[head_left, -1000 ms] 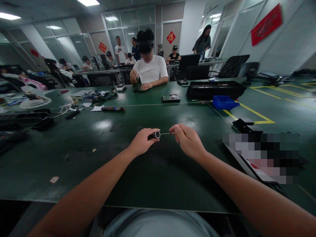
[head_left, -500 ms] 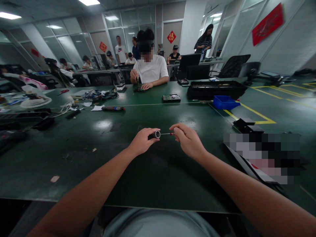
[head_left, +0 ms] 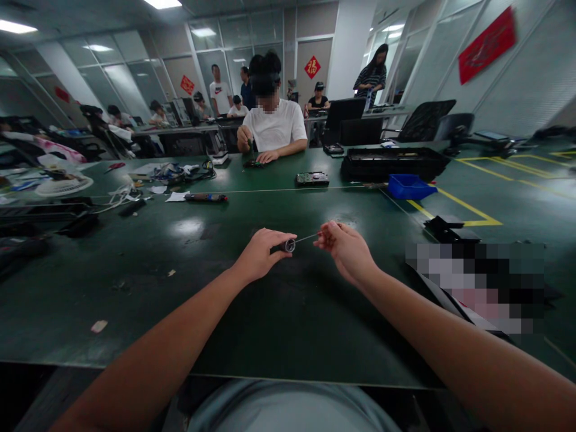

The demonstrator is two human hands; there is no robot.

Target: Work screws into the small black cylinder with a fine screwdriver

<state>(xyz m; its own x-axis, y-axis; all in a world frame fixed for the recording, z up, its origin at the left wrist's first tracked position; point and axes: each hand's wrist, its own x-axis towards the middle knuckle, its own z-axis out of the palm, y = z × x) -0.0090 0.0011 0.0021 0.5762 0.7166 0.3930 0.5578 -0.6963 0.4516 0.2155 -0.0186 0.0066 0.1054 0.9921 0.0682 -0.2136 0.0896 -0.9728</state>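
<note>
My left hand (head_left: 260,255) is closed around a short dark cylindrical handle (head_left: 288,245) with a silver end, held just above the green table (head_left: 193,288). A thin metal bit (head_left: 306,238) sticks out of that silver end toward the right. My right hand (head_left: 346,249) pinches the far tip of the bit between thumb and fingers. The two hands are a few centimetres apart at the table's middle.
A blurred-out flat object (head_left: 472,285) lies to my right, with small black parts (head_left: 443,227) and a blue bin (head_left: 408,186) behind it. A hard drive (head_left: 312,178), a screwdriver (head_left: 206,197) and cables (head_left: 117,198) lie farther back. A person in white (head_left: 272,129) works across the table.
My right hand has risen slightly and tilted, so the thin bit now slopes upward to the right. My left thumb has shifted forward over the handle.
</note>
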